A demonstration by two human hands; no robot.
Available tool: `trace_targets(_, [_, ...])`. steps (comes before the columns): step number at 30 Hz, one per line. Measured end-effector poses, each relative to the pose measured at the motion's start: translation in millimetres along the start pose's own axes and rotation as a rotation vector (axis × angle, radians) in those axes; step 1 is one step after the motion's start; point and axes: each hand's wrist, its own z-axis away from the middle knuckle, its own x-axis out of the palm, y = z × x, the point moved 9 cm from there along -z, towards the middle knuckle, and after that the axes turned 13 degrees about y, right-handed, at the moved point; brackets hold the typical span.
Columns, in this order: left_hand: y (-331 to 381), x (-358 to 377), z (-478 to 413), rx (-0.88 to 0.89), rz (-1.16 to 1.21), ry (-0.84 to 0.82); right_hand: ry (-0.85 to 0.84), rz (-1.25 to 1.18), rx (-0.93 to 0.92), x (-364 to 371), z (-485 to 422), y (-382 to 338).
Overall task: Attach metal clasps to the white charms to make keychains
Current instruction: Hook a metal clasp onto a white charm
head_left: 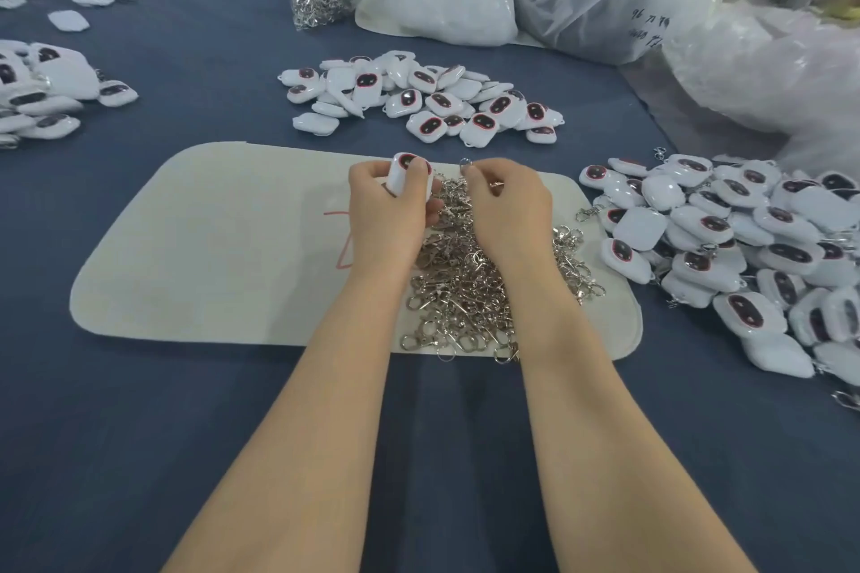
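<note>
head view, left hand [386, 209] gripping upright charm [408, 174], long axis vertical

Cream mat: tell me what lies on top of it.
On the cream mat lies a loose heap of metal clasps, with red marks beside it. Both hands, left and right, cover part of the heap, so what's beneath them is hidden.

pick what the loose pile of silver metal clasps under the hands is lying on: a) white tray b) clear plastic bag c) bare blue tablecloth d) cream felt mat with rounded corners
d: the loose pile of silver metal clasps spreads across the right part of the cream felt mat with rounded corners, which lies flat on the blue tablecloth; the left hand holds a white charm with a dark oval face above it.
</note>
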Motion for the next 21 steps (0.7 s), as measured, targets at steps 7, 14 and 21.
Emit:
trace_targets(7, [13.4,6.9,7.7,0.178,-0.135,-0.085,-0.021,-0.195,0.110,3.1,-0.6,1.2])
trace_targets(14, [14.1,10.5,10.2,0.265,-0.312,-0.107,-0.084,-0.268,0.116,9.9,5.0,-3.8])
trace_targets(21, [14.0,13.2,10.8,0.347,-0.370,-0.105,0.047,-0.456,0.226,-2.9,5.1,-0.9])
